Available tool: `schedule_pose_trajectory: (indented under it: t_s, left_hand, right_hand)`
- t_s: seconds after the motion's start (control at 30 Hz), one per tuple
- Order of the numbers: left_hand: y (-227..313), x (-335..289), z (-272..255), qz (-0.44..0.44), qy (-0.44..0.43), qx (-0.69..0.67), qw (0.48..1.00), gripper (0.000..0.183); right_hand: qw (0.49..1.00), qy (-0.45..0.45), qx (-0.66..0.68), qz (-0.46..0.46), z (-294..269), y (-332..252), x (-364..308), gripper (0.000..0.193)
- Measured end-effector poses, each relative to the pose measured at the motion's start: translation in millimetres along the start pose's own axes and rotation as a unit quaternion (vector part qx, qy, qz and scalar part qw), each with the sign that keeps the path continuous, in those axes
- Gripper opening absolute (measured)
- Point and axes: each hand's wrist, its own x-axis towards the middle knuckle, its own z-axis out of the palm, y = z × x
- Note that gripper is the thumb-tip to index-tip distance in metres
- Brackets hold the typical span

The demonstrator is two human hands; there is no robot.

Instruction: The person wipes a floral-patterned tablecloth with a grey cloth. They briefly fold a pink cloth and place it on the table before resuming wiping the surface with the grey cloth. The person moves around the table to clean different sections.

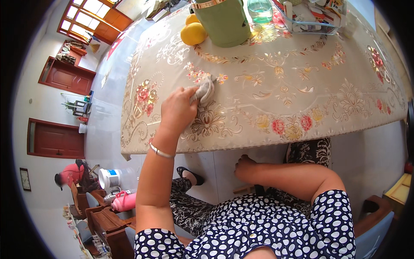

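My left hand (179, 108) is closed round a crumpled grey cloth (206, 91), which it presses on the flowered beige tablecloth (276, 93) at the left half of the table. A silver bangle (162, 151) circles that wrist. Below the table's near edge, my right hand (246, 168) hangs over my lap with its fingers curled in and nothing visible in them. Beyond the cloth, at the far side, stand a green lidded bucket (224, 23) and two yellow round fruits, the nearer fruit (193, 34) lying against it.
A clear greenish glass (260, 12) and a clear plastic box of small items (312, 19) stand at the far right. Left of the table, on the floor side, are a white bucket (109, 178), a pink flask (123, 201), wooden chairs (110, 228) and a bent-over person in pink (72, 175).
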Motion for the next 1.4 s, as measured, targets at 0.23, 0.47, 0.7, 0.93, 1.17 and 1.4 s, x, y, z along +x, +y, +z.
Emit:
schedule_pose_trajectory:
  t_s: [0.23,0.47,0.7,0.93,1.17,1.4]
  left_hand:
    - [-25,65,21,-0.151,0.02,0.107,0.983,0.035]
    - [-28,28,14,-0.044,-0.01,0.016,0.999,0.034]
    - [-1,-66,-2,0.107,0.027,-0.041,0.993,0.039]
    - [-16,-66,15,0.158,0.184,0.094,0.965,0.05]
    - [-82,-117,9,0.052,0.29,-0.027,0.955,0.057]
    - [-202,-149,50,-0.138,0.404,-0.052,0.903,0.042]
  right_hand:
    - [1.0,0.016,0.013,-0.007,-2,21,6,0.022]
    - [0.997,0.021,0.064,0.026,21,34,26,0.021]
    - [0.999,-0.006,0.027,0.017,2,28,9,0.022]
    - [0.973,0.203,0.057,-0.092,-4,5,2,0.021]
    - [0.866,0.478,-0.019,-0.147,-112,-12,-47,0.032]
    - [0.888,0.447,-0.097,0.049,-213,44,-12,0.056]
